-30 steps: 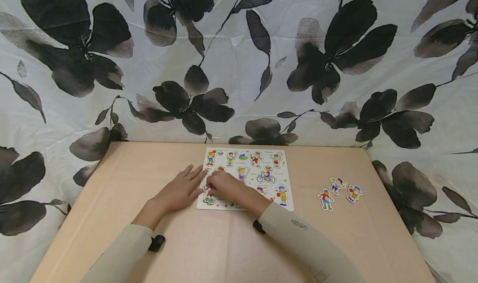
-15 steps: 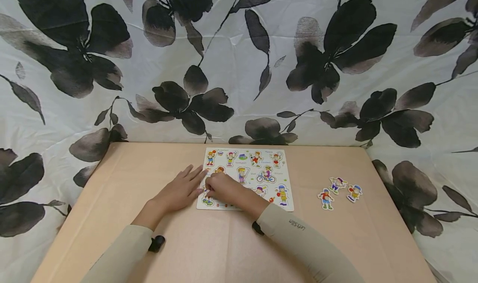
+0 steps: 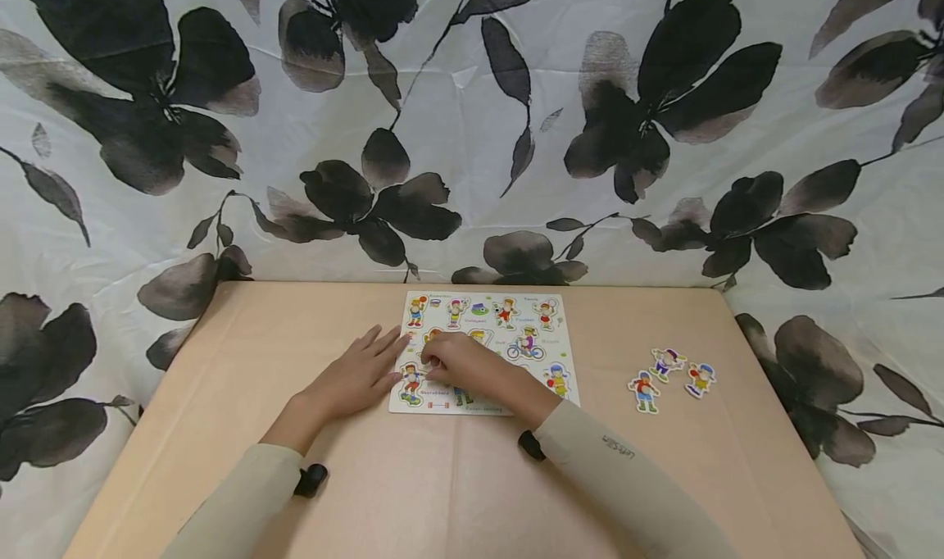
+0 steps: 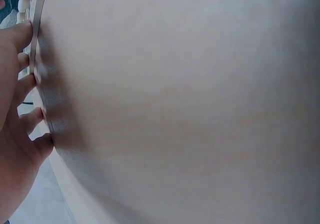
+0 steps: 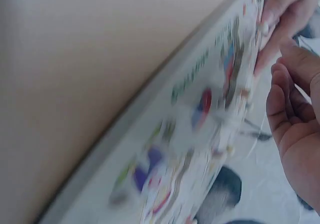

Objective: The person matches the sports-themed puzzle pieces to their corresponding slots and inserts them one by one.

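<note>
A white puzzle board [image 3: 483,407] with colourful cartoon children playing sports lies flat on the table. My left hand [image 3: 359,379] rests at its left edge with the fingers spread and touching the rim; in the left wrist view the fingertips [image 4: 42,143] meet that edge. Over the left-middle part of the board is my right hand [image 3: 472,366], its fingers bent. In the right wrist view the right hand [image 5: 300,119] has its thumb against the index finger and nothing visible between them. A skateboarder puzzle piece [image 3: 410,384] shows at the board's lower left. Some figures are hidden under the right hand.
On the table [image 3: 354,502], right of the board, three loose child-shaped puzzle pieces lie close together: one upper [image 3: 667,364], one lower left [image 3: 645,393] and one right [image 3: 700,379]. A floral cloth [image 3: 472,133] hangs behind the table and shows along both sides.
My right hand has lifted off the lower-left figure and shifted to the right, uncovering the skateboarder piece. The left hand stays where it was.
</note>
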Available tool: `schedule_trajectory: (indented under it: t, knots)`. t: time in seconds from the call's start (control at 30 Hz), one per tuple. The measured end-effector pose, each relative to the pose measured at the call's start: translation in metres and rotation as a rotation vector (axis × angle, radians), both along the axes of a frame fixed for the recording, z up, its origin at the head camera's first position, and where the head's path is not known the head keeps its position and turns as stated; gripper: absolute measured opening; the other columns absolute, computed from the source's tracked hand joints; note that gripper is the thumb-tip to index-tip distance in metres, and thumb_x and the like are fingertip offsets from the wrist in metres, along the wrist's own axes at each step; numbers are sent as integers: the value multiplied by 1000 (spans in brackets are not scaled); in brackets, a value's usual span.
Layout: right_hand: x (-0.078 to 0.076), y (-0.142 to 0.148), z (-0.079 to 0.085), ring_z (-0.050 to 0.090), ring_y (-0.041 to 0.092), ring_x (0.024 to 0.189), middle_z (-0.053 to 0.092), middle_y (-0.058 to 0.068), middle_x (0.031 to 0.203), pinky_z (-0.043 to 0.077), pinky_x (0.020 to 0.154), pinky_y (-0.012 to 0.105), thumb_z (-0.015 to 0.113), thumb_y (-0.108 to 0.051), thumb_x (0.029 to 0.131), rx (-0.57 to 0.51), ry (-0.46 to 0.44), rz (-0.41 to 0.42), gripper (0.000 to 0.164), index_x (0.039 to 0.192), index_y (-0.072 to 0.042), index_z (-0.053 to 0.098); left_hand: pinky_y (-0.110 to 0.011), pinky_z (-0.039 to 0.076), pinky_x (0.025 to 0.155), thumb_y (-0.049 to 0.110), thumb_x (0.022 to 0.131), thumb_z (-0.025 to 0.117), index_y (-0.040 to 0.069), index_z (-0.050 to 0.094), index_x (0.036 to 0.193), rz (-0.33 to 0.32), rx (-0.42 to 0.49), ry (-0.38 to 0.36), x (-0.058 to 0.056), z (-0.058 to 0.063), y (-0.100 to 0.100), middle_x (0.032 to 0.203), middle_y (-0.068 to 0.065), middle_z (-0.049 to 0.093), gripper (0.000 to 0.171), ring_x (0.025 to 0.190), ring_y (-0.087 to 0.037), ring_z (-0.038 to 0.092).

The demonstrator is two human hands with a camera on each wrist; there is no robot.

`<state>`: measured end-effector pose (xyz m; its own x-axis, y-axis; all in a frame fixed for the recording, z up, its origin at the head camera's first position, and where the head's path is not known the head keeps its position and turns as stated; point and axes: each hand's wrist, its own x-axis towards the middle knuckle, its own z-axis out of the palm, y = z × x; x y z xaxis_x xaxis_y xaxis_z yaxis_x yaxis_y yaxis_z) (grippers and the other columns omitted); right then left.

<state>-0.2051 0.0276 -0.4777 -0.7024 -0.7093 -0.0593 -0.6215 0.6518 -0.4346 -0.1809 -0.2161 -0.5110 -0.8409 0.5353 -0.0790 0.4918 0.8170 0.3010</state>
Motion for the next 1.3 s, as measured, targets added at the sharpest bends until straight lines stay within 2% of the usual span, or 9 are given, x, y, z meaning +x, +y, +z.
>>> schedule_trajectory:
  t: [0.13,0.3,0.47,0.73,1.0,1.17,1.3]
  knots:
    - [-1,20,8,56,8,87,68,-3,105,52,79,19,74,-22,97,-34,-48,-18,22,117,-12,75,-63,25,125,40,106,54,15,33,163,5,-2,0,-1,0,0,171,-8,27,66,157,-46,21]
    - [1,53,15,59,10,91,69,-3,109,56,84,25,76,-24,96,-83,-43,-68,25,118,-12,75,-62,24,126,41,107,53,16,31,164,6,-4,-7,-2,-1,0,172,-8,26,66,157,-46,20]
    - [1,94,19,61,12,91,69,-2,104,56,84,28,78,-22,94,-115,-28,-133,25,116,-10,75,-62,23,126,42,106,54,16,30,164,18,-19,-9,-2,-1,-1,172,-8,25,67,157,-45,19]
    - [6,166,22,61,13,90,69,-1,101,57,77,26,81,-20,92,-124,19,-245,27,115,-8,75,-61,22,127,42,106,54,16,30,164,25,-13,-26,-1,2,0,172,-9,25,68,157,-45,19]
    - [16,232,9,64,14,86,70,-2,95,58,72,26,83,-11,87,-146,122,-306,21,107,-8,76,-61,23,126,41,107,53,16,30,164,23,-16,-18,-1,2,1,172,-8,25,67,157,-45,19]
    - [30,267,0,61,11,83,67,-7,93,57,70,24,85,-16,86,-117,116,-366,22,105,-11,77,-60,22,127,42,107,52,16,30,164,22,-23,-18,-2,0,2,172,-8,24,67,158,-44,19]
    - [41,291,-7,55,6,77,64,-9,88,53,65,23,86,-17,84,-91,124,-383,21,102,-12,76,-60,22,127,43,107,53,16,30,164,20,-26,-18,-3,0,4,172,-8,25,67,158,-44,19]
